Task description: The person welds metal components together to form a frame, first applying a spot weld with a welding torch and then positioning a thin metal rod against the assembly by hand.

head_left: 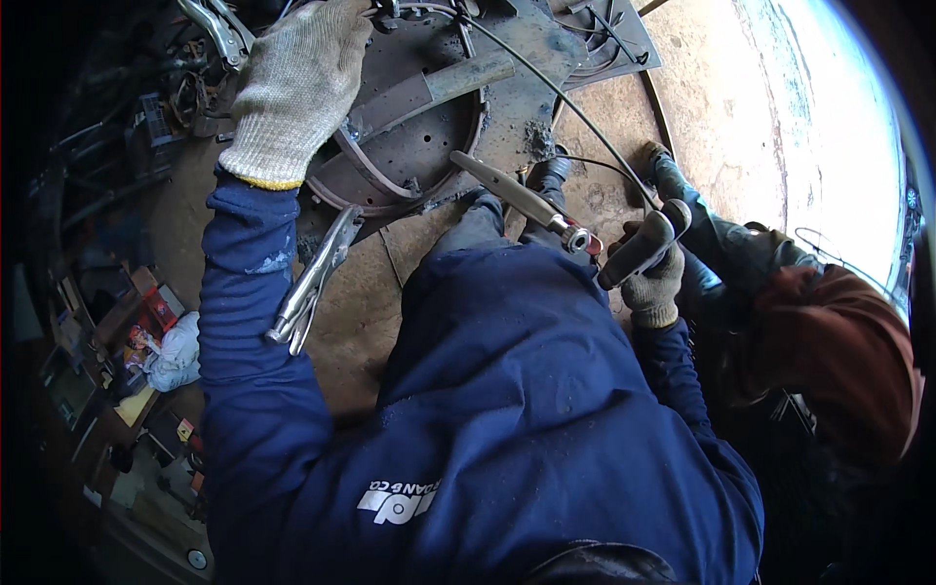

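My left hand (300, 83) wears a pale knit glove and reaches over a steel plate with a round metal ring (478, 127). Its fingers curl at the top edge; what they hold is hidden. Beside it are metal locking pliers (222, 31). A second pair of locking pliers (317, 278) meets the ring's near edge. Another grey lever tool with a round knurled knob (531, 205) juts from the plate toward me. My right hand (655, 291), also gloved, closes round a dark tool with two rounded lobes (639, 249); its exact kind is unclear. A thin curved rod or cable (585, 117) runs to it.
A flat steel bar (468, 78) crosses the ring. To the right, close by, is a person in a rust-brown garment (829, 341). My boots (551, 168) stand on the brown floor (351, 322). At left lie a white bag (177, 353) and cluttered boxes.
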Demonstrator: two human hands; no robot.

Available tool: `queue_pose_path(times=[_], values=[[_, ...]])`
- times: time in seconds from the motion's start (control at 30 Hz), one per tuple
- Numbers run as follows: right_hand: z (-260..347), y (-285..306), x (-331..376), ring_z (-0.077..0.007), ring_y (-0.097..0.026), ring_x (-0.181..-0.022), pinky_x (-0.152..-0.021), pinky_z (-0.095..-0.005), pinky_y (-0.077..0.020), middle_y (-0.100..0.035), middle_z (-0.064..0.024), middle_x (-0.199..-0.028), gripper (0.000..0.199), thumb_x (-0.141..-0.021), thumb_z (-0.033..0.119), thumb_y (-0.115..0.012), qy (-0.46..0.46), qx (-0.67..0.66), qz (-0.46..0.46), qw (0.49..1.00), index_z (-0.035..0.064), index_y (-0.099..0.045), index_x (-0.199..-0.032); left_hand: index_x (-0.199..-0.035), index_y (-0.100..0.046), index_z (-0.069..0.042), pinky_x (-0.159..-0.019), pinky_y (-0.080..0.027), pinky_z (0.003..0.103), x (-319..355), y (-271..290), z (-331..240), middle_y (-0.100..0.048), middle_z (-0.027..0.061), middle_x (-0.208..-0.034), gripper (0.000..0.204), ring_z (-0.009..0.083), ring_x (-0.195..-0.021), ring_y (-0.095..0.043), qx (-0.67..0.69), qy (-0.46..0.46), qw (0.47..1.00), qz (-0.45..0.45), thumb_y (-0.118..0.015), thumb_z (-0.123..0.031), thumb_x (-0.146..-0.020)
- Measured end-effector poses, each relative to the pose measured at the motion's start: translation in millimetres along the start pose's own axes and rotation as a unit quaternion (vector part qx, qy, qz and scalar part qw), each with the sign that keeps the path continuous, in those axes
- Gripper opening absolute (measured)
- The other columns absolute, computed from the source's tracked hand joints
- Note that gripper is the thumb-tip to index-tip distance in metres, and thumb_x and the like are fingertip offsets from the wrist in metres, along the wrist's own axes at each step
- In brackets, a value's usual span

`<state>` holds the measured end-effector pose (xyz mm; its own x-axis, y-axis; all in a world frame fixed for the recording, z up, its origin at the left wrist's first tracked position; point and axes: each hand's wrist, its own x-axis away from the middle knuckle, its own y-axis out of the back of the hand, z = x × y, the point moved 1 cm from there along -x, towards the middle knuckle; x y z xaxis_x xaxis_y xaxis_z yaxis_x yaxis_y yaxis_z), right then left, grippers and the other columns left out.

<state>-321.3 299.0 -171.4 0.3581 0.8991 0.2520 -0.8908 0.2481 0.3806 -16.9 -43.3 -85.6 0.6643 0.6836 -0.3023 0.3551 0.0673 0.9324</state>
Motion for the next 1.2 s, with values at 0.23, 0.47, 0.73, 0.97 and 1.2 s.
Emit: queue_pose_path(times=[0.23,0.47,0.73,0.97,1.2], values=[[-13,-5,1,-0.0159,-0.069,-0.095,-0.086,-0.0325,-0.0542,-0.071,-0.0057,-0.102,0.068,-0.069,0.03,-0.093,0.017,-0.011,-0.032,0.999,-0.0011,-0.064,-0.121,-0.119,-0.068,-0.004,-0.091,-0.055,0.043,-1,1,1,-0.072,0.0177,-0.112,0.025,0.0368,-0.105,-0.069,-0.002,-0.004,1.0,0.004,-0.062,-0.02,-0.102],[-15,-7,1,-0.0141,-0.07,-0.085,-0.08,-0.0296,-0.0554,-0.072,-0.0008,-0.091,0.072,-0.064,0.036,-0.099,0.02,-0.027,-0.035,0.999,-0.0007,-0.067,-0.116,-0.119,-0.068,-0.003,-0.093,-0.055,0.043,1,-2,4,-0.072,0.0174,-0.113,0.025,0.0367,-0.106,-0.068,-0.024,-0.026,0.999,-0.004,-0.061,-0.021,-0.102],[-29,-9,1,-0.0134,-0.07,-0.085,-0.081,-0.0295,-0.0556,-0.072,-0.0015,-0.093,0.068,-0.068,0.03,-0.097,0.03,-0.007,-0.026,0.999,-0.002,-0.066,-0.118,-0.119,-0.068,-0.003,-0.094,-0.054,0.043,-1,0,1,-0.072,0.0177,-0.113,0.027,0.0366,-0.107,-0.068,-0.022,0.002,1.0,0.021,-0.06,-0.023,-0.103],[-31,-8,3,-0.0128,-0.069,-0.087,-0.081,-0.0293,-0.0551,-0.072,-0.0011,-0.094,0.056,-0.075,0.025,-0.093,0.028,0.027,-0.027,0.999,0.001,-0.067,-0.119,-0.12,-0.068,-0.003,-0.093,-0.055,0.043,0,0,2,-0.071,0.018,-0.113,0.028,0.0369,-0.107,-0.068,-0.023,-0.009,1.0,0.009,-0.06,-0.023,-0.103],[-16,-17,2,-0.0254,-0.074,-0.083,-0.074,-0.0371,-0.0556,-0.074,-0.0144,-0.091,0.051,-0.068,0.027,-0.087,0.041,0.012,-0.066,0.997,0.0019,-0.068,-0.108,-0.12,-0.067,-0.002,-0.092,-0.055,0.044,-3,3,-1,-0.071,0.0194,-0.113,0.029,0.0376,-0.107,-0.068,-0.017,-0.001,1.0,0.023,-0.059,-0.023,-0.103]])
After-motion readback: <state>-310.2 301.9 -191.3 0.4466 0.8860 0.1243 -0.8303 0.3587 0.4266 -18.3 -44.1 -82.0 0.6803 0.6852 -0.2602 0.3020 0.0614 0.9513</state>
